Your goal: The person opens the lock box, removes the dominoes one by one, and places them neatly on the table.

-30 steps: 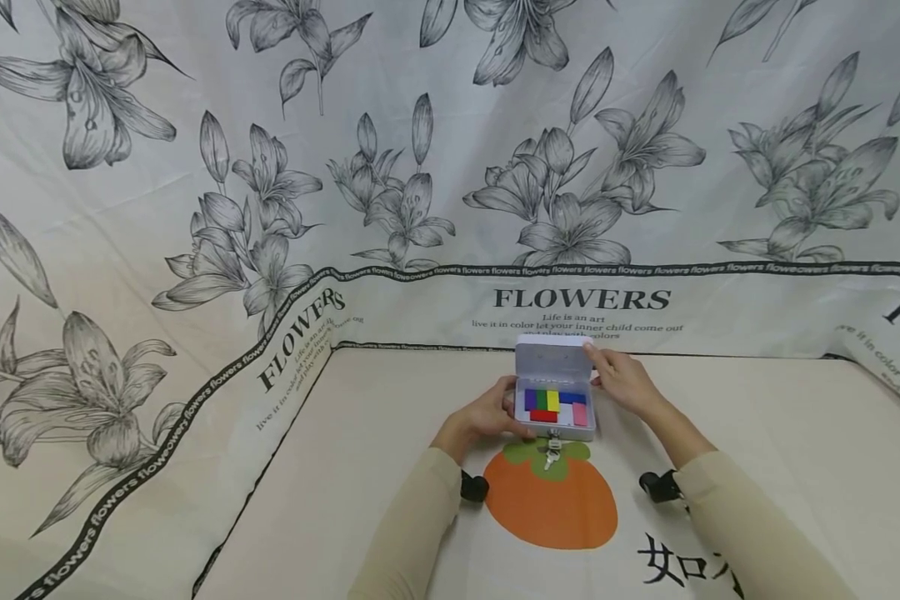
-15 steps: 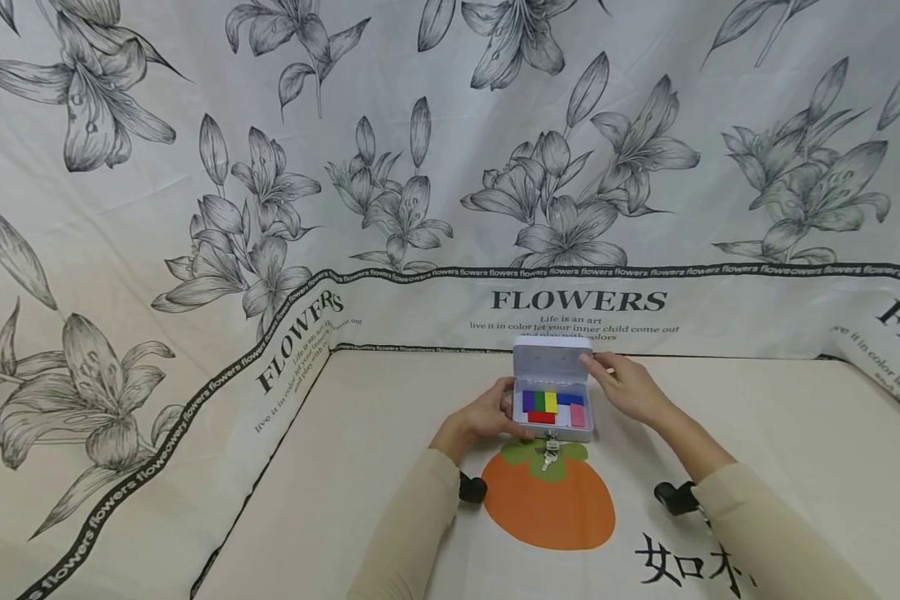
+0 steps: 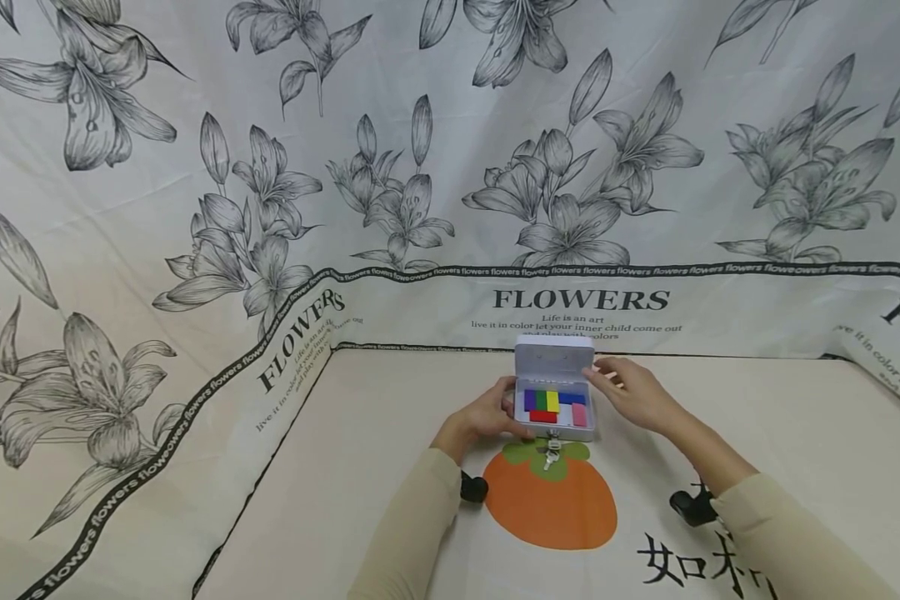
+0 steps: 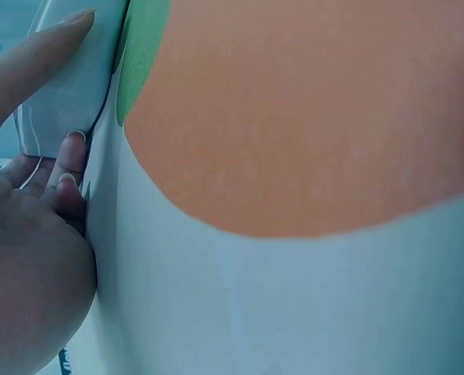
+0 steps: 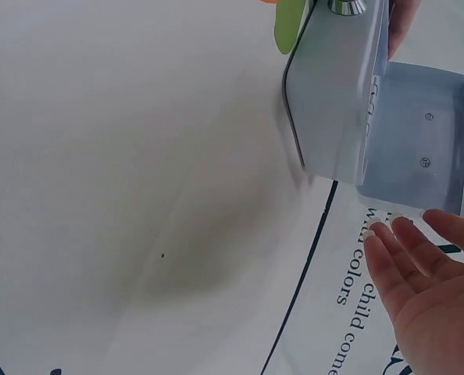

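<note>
A small pale grey metal cash box [image 3: 570, 434] stands on the cloth with its lid [image 3: 553, 361] raised. Its lock holds a key, and more keys [image 3: 551, 458] hang down in front. Inside lie coloured blocks: purple, green, yellow [image 3: 552, 401], red [image 3: 543, 416], blue and pink [image 3: 580, 414]. My left hand [image 3: 486, 415] grips the box's left end; in the left wrist view its thumb [image 4: 41, 62] presses the front wall while other fingers bend round the end. My right hand [image 3: 637, 396] is beside the lid's right edge, its loosely extended fingers holding nothing.
In front of the box the cloth bears a printed orange persimmon [image 3: 551, 504] and black characters [image 3: 671, 560]. Behind the box a curtain with printed lilies and the word FLOWERS [image 3: 581, 299] rises close by.
My right hand has come off the lid's right corner and moved slightly down and right, its forearm swinging rightward. The lid stays raised, and my left hand keeps its grip.
</note>
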Motion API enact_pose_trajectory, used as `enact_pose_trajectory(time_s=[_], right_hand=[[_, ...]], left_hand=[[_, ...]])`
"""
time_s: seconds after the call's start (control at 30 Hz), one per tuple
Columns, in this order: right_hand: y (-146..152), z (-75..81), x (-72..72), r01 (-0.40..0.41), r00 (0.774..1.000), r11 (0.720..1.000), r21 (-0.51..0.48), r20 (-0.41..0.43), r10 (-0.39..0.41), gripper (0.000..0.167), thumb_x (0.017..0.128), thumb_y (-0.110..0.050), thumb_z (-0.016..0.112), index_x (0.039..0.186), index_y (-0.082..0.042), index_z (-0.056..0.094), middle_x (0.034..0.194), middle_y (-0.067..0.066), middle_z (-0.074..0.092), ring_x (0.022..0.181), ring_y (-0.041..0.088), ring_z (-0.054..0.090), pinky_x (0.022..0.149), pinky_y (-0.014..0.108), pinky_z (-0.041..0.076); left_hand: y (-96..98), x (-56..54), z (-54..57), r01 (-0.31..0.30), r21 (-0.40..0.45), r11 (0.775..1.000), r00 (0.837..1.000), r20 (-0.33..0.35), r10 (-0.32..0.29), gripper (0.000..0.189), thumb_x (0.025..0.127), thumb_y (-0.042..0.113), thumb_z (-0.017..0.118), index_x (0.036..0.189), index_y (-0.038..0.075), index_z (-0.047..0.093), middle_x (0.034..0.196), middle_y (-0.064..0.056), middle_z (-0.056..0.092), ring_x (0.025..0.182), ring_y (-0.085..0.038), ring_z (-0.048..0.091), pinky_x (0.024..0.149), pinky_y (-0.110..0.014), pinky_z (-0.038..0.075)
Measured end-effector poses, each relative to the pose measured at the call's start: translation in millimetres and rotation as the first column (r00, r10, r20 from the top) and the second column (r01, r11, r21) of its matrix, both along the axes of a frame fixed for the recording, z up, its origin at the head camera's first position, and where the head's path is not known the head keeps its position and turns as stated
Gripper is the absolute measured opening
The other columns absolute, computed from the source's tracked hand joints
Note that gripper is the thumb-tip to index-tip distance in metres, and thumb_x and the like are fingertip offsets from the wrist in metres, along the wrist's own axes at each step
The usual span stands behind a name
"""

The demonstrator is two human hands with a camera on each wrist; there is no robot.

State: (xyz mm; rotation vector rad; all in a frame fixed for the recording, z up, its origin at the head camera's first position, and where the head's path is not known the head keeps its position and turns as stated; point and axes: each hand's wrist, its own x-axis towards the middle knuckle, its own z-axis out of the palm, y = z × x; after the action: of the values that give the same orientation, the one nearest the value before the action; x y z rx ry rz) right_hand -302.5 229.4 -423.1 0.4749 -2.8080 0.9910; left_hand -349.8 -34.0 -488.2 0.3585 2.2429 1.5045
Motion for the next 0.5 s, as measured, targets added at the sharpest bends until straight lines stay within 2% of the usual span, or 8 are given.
enact_pose_trajectory(time_s=[0.2, 0.33, 0.5], right_hand=[[-1, 0.9, 5.6, -0.025, 1.000, 1.000, -0.004, 0.012, 0.025, 0.051, 0.105, -0.024, 0.059, 0.139, 0.012, 0.050, 0.132, 0.033, 0.058, 0.110, 0.044, 0.062, 0.092, 0.056, 0.053], [-6, 1.2, 8.0, -0.070, 0.997, 0.997, -0.032, 0.012, 0.070, 0.048, 0.102, -0.017, 0.063, 0.138, 0.012, 0.051, 0.133, 0.032, 0.057, 0.110, 0.042, 0.062, 0.093, 0.055, 0.053], [-15, 4.0, 10.6, -0.121, 0.992, 0.991, -0.054, 0.016, 0.122, 0.049, 0.099, -0.016, 0.067, 0.135, 0.014, 0.052, 0.131, 0.033, 0.058, 0.111, 0.043, 0.061, 0.095, 0.057, 0.051]], left_hand=[[-0.5, 1.2, 0.4, -0.002, -0.002, 1.000, 1.000, 0.000, 0.002, 0.100, 0.073, 0.007, 0.092, 0.154, 0.021, 0.035, 0.099, -0.008, 0.061, 0.093, -0.020, 0.057, 0.096, -0.039, 0.042], [-0.7, 1.7, 0.0, -0.003, -0.008, 1.000, 1.000, -0.006, 0.003, 0.100, 0.073, 0.008, 0.093, 0.154, 0.021, 0.036, 0.098, -0.008, 0.059, 0.092, -0.020, 0.055, 0.092, -0.037, 0.042], [-0.8, 1.1, 0.0, 0.005, -0.005, 1.000, 1.000, -0.011, -0.005, 0.100, 0.074, 0.008, 0.092, 0.155, 0.020, 0.034, 0.097, -0.007, 0.059, 0.090, -0.019, 0.055, 0.088, -0.034, 0.043]])
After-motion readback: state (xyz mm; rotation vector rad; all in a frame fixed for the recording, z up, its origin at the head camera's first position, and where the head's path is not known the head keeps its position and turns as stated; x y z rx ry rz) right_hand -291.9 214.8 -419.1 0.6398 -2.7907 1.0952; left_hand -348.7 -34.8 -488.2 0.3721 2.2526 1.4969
